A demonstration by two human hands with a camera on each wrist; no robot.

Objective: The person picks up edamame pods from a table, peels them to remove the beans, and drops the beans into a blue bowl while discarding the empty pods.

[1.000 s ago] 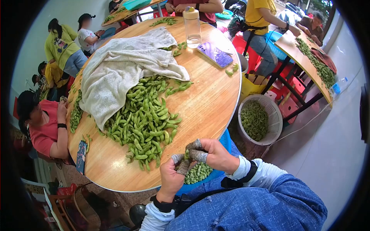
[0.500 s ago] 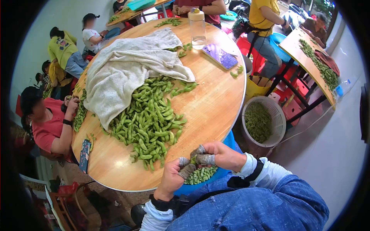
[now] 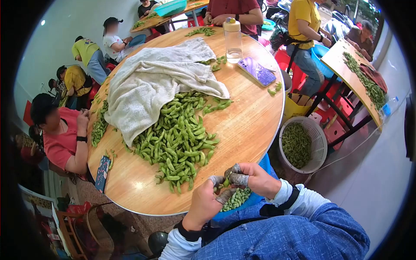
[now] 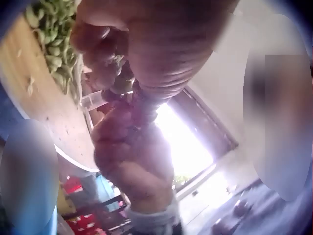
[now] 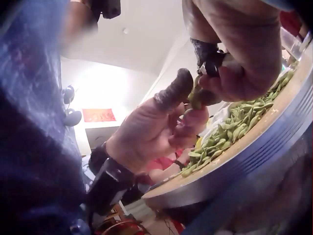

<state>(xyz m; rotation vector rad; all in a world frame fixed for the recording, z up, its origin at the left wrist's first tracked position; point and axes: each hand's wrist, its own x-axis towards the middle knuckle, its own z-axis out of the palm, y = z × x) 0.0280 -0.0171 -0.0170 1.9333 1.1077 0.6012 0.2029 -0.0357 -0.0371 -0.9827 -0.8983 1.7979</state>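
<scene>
My left hand (image 3: pixel 204 201) and right hand (image 3: pixel 258 180) meet above the front edge of the round table, with grey finger covers on thumbs and forefingers. Between their fingertips they pinch a green soybean pod (image 3: pixel 226 182), which also shows in the right wrist view as a green pod (image 5: pixel 196 97). Below the hands, shelled green beans (image 3: pixel 236 200) lie in a blue basin (image 3: pixel 265 164). A large heap of pods (image 3: pixel 180 138) covers the table's near middle, partly under a pale towel (image 3: pixel 151 82). In the left wrist view the fingers hide most of the pod.
On the round table (image 3: pixel 251 121) stand a water bottle (image 3: pixel 233 41), a purple phone (image 3: pixel 257 71) and a dark patterned phone (image 3: pixel 102 173). A white basket (image 3: pixel 320 149) of pods sits on the floor at right. A person in red (image 3: pixel 65 130) works at the left edge.
The head view has swung left, so the table and hands appear farther right. Both hands stay together at the pod, their fingers shifting around it.
</scene>
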